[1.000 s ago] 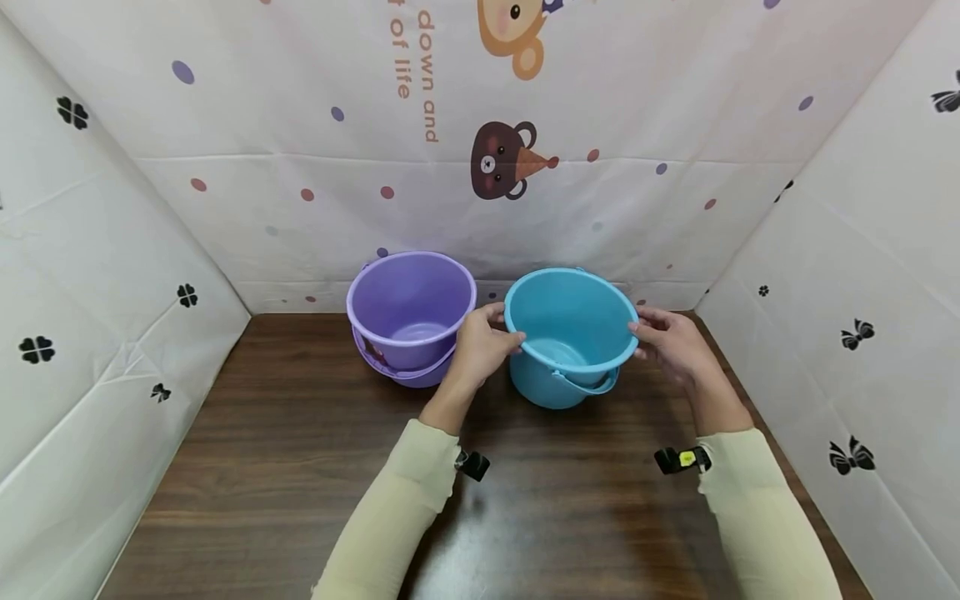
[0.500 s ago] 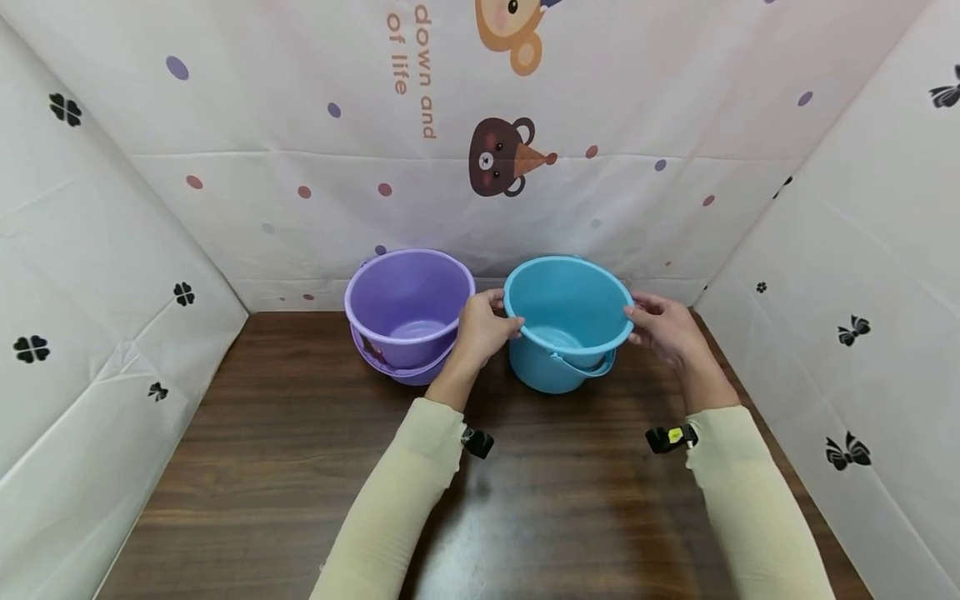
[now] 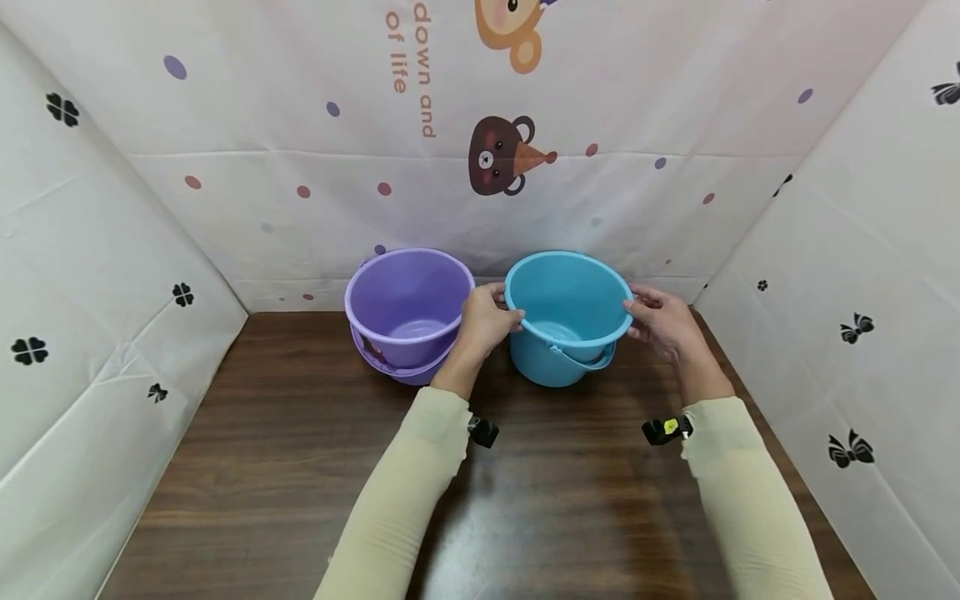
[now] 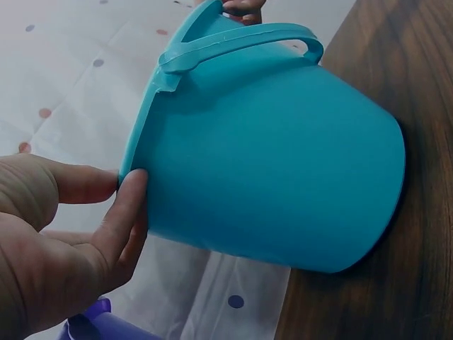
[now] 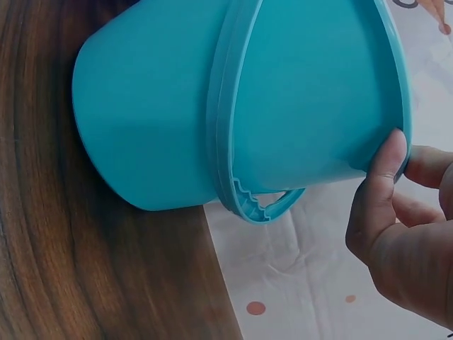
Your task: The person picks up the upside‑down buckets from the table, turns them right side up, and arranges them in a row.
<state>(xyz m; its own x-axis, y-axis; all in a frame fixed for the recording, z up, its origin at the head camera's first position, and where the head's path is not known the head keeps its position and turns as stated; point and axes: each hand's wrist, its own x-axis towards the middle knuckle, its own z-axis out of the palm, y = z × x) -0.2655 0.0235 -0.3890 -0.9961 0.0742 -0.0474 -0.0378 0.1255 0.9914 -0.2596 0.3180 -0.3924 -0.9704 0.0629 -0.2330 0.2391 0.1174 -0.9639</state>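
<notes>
A blue bucket (image 3: 551, 362) stands upright on the wooden table near the back wall, its inside bare and its handle hanging down at the front. My left hand (image 3: 483, 323) pinches the bucket's rim on the left side. In the left wrist view, thumb and fingers of the left hand (image 4: 78, 241) lie on either side of that rim. On the opposite side, my right hand (image 3: 666, 323) pinches the rim too; the right wrist view shows the right hand's thumb (image 5: 388, 157) inside the edge. Close by on the left stands a purple bucket (image 3: 408, 354), partly behind my left hand.
White printed sheets form the back wall (image 3: 315, 233) and both side walls around the brown wooden table (image 3: 277, 475). The right wall (image 3: 810, 333) is a short way beyond my right hand. Small black cameras sit at both wrists.
The blue bucket has moved back toward the wall, with both hands on its rim, and now stands about level with the purple bucket. The purple bucket has stayed in place.
</notes>
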